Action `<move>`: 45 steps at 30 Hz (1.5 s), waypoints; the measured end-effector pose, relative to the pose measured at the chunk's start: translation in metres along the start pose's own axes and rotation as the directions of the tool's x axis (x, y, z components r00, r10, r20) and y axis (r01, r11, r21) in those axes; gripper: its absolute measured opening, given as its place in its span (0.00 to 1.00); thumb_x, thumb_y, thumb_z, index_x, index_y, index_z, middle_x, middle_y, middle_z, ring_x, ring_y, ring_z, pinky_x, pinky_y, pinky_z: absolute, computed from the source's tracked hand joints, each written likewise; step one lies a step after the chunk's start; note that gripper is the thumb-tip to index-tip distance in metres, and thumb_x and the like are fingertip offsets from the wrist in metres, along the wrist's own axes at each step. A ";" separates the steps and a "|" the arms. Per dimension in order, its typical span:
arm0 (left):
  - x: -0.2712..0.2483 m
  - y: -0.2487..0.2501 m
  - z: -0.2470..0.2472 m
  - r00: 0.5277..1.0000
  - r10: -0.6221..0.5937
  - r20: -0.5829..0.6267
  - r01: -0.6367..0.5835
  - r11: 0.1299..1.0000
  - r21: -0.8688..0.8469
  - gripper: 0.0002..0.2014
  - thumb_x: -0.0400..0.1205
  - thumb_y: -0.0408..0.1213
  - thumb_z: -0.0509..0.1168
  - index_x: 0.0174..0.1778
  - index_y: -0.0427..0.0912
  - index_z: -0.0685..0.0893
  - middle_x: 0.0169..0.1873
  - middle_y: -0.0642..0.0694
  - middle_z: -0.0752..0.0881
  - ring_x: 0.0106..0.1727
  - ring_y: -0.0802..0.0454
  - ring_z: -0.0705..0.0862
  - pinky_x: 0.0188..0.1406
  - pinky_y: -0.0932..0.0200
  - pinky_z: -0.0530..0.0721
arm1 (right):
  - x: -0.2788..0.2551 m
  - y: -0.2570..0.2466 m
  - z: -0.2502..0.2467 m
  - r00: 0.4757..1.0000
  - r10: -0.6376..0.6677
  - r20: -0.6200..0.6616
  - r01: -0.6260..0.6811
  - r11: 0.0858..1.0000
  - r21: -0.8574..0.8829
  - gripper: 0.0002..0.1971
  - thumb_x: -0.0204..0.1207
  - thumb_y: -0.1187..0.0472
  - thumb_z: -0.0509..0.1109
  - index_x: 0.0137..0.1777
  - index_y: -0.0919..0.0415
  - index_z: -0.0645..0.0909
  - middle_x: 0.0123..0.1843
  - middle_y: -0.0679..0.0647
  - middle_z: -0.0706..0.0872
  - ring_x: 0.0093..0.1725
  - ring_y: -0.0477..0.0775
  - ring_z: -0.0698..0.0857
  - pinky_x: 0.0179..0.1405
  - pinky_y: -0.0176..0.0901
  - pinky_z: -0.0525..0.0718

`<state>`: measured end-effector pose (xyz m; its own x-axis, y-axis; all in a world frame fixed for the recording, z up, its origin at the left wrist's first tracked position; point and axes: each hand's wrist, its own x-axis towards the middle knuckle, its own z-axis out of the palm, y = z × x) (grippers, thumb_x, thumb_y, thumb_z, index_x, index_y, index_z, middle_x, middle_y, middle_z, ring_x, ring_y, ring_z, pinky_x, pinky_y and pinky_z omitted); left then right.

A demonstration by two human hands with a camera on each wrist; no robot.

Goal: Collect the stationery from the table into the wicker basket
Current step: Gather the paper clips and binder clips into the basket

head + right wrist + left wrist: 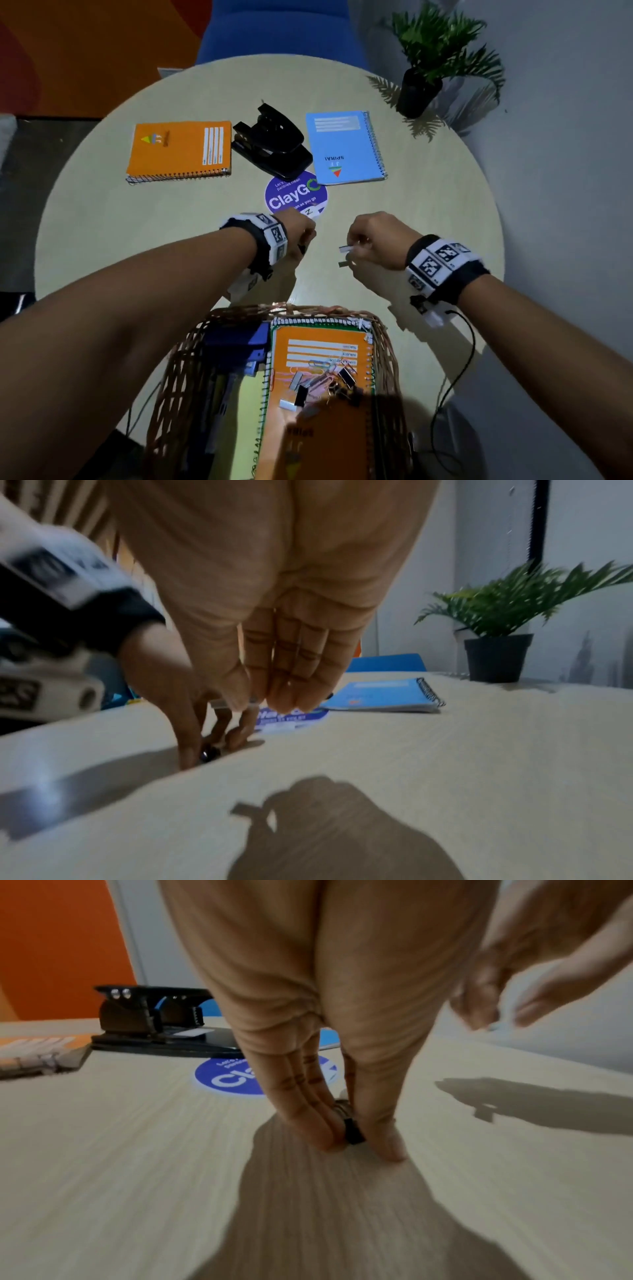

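Observation:
My left hand [303,244] reaches down to the table [428,212] and pinches a small black binder clip [352,1130] between thumb and fingertips [329,1139]; the clip touches the tabletop. My right hand [352,248] hovers just to its right, above the table, pinching a short silver staple strip [346,249]. The same staple strip [219,703] pokes out past the thumb in the right wrist view. The wicker basket [388,346] stands at the near edge, holding an orange notebook [318,349], several clips [322,380] and a blue stapler [236,342].
Farther back on the round table lie an orange spiral notebook [178,150], a black hole punch [270,140] and a blue spiral notebook [346,147]. A purple ClayGo sticker [296,197] marks the centre. A potted plant [421,85] stands at the far right.

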<state>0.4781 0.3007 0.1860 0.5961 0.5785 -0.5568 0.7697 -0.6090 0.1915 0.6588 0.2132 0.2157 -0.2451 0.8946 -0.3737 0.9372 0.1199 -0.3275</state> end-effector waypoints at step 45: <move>-0.084 -0.209 -0.049 0.744 -0.602 -0.290 0.403 0.750 -0.525 0.31 0.80 0.50 0.71 0.76 0.40 0.76 0.75 0.35 0.77 0.71 0.35 0.80 0.69 0.43 0.80 | 0.118 -0.090 -0.040 0.938 0.285 -0.196 -0.180 0.885 0.429 0.33 0.71 0.56 0.75 0.76 0.55 0.68 0.76 0.60 0.69 0.73 0.62 0.74 0.74 0.53 0.72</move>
<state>0.2778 0.4061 0.2326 0.0460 0.9542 -0.2955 0.9370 0.0613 0.3438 0.5550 0.3247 0.2357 0.0860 0.9579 -0.2741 0.7673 -0.2391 -0.5950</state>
